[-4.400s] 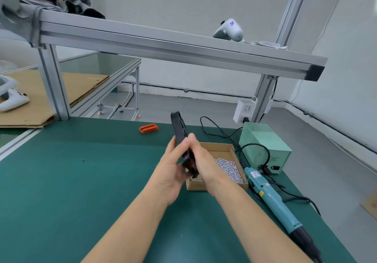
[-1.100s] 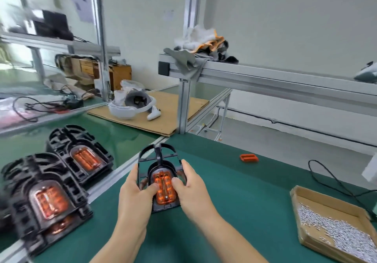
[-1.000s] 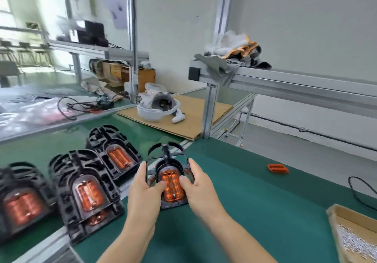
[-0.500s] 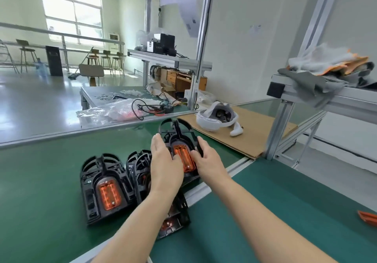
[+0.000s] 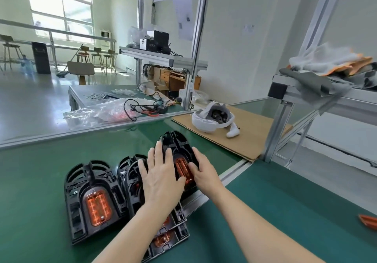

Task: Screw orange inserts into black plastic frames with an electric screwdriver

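- A finished black frame (image 5: pixel 89 199) lies flat on the green mat (image 5: pixel 32 181) at the far left of the group, its orange insert (image 5: pixel 98 207) facing up. It looks settled and needs no touching.
- Just to its right is a stack of frames (image 5: pixel 163 228), leaning and overlapping, partly hidden under the left forearm. How many there are cannot be told.
- The left hand (image 5: pixel 161 178) lies across the stack and the frame now being set down, fingers spread and nearly straight, pressing more than gripping.
- The frame in hand (image 5: pixel 175 144) is at the right end of the row, its rounded end pointing away, its orange insert (image 5: pixel 182 168) showing between the two hands.
- The right hand (image 5: pixel 201 170) holds that frame's right edge, fingers curled lightly over the rim.
- It seems this assembled piece is being parked with the others. To do it well, lower it square, so it rests either flat on the mat or evenly on its neighbour; a tilted piece may slide towards the aluminium rail (image 5: pixel 224 181) at the mat's edge.
- Let go only when it sits steady, lifting both hands straight up so the leaning stack isn't nudged.
- At the far right a loose orange insert (image 5: pixel 368 221) lies on the other mat, likely the next part. The screwdriver is out of view.
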The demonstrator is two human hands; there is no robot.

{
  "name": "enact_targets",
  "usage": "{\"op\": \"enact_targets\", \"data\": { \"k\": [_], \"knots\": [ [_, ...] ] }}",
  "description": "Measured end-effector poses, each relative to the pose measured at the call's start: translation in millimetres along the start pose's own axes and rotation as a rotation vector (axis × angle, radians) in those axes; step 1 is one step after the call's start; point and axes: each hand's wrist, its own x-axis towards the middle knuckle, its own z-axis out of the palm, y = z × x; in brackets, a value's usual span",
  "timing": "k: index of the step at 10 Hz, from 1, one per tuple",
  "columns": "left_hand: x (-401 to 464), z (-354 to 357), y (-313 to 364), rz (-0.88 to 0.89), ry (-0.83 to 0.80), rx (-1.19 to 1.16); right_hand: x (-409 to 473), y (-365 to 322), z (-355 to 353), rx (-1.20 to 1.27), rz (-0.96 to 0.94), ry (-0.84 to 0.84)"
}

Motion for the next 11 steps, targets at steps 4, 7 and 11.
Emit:
{"op": "enact_targets", "data": {
  "k": [4, 7, 11],
  "knots": [
    [-24.5, 8.7, 9.0, 0.322, -0.036, 0.303, -32.7, 30.1, -5.4, 0.08, 0.113, 0.013],
    [-47.4, 10.4, 19.4, 0.45, -0.11, 0.336, -63.1, 47.9, -13.6, 0.068, 0.131, 0.032],
    [-56.6, -7.0, 52.0, 0.672, 0.239, -0.19, -136.9, 46.9, -71.0, -0.312, 0.279, 0.027]
  ]
}}
